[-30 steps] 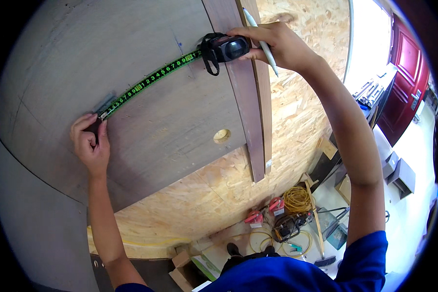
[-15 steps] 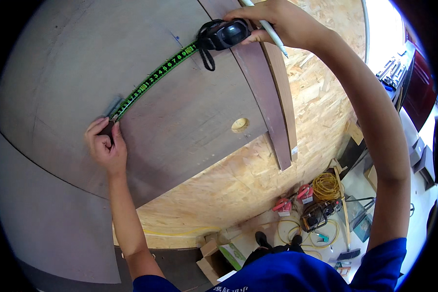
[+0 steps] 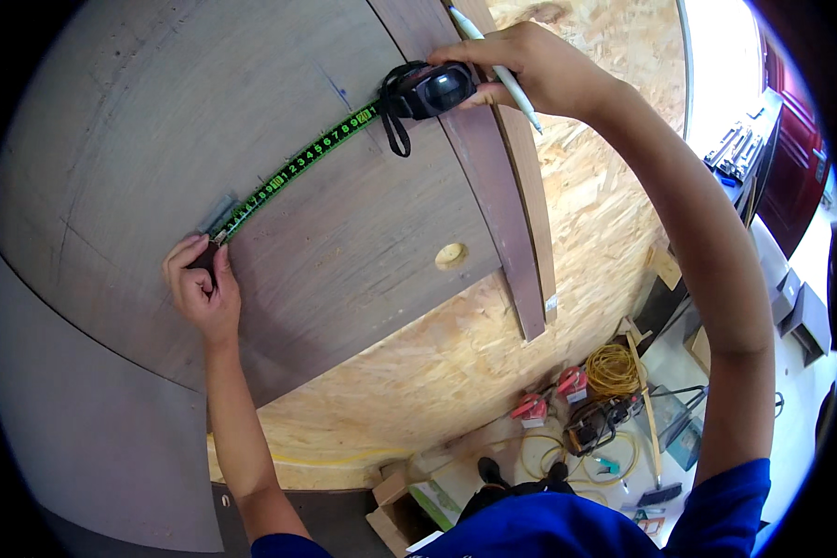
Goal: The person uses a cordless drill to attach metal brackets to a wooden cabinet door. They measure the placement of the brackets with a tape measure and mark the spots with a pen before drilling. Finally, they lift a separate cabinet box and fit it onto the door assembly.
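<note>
The tape measure (image 3: pixel 322 150) stretches over the grey panel (image 3: pixel 344 251), its long axis pointing from eight o'clock up to two. The left hand (image 3: pixel 203 288) pinches the lower end — the right hand (image 3: pixel 551 70) grips the black case (image 3: pixel 434 91) and a white pen (image 3: pixel 508 82).

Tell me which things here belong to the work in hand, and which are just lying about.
In use:
- black tape measure, in the right hand
- green-marked blade, its end at the left hand
- white pen, also in the right hand
- grey panel behind the blade

Lying about:
- coiled yellow cord
- broom
- cardboard box
</note>
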### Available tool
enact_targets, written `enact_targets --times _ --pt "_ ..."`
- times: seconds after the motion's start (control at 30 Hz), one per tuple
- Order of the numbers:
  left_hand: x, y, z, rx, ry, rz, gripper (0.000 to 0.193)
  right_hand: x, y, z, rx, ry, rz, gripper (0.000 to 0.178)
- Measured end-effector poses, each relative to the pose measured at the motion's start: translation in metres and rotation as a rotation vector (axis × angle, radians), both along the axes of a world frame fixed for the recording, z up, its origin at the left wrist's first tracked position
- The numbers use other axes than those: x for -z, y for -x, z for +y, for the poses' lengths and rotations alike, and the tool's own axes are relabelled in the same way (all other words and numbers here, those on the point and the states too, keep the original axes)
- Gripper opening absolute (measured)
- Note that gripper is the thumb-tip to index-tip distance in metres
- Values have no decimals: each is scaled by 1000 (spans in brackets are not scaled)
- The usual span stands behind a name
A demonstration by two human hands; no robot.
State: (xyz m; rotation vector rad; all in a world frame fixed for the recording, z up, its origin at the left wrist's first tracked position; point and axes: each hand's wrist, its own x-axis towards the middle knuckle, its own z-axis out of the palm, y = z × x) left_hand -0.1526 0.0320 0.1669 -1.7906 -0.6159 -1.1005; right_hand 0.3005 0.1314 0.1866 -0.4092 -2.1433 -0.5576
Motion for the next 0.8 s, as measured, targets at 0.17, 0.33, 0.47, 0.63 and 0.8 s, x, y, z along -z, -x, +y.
enact_targets --times 0.17,0.33,0.47,0.63,0.8 --pt "-2 1 2 -7 -28 17 46 -2 1 1 -33 -113 32 47" --pt "1 -1 -1 -20 -19 -4 46 -3 1 -3 -40 -72 30 49" --pt "2 4 2 -38 -15 0 46 -2 0 -6 -29 -21 29 50" --pt "0 5 1 -24 -3 0 45 0 1 -2 -13 6 81 46" --pt "3 5 -1 -41 7 -5 46 1 1 -1 -19 26 72 46"
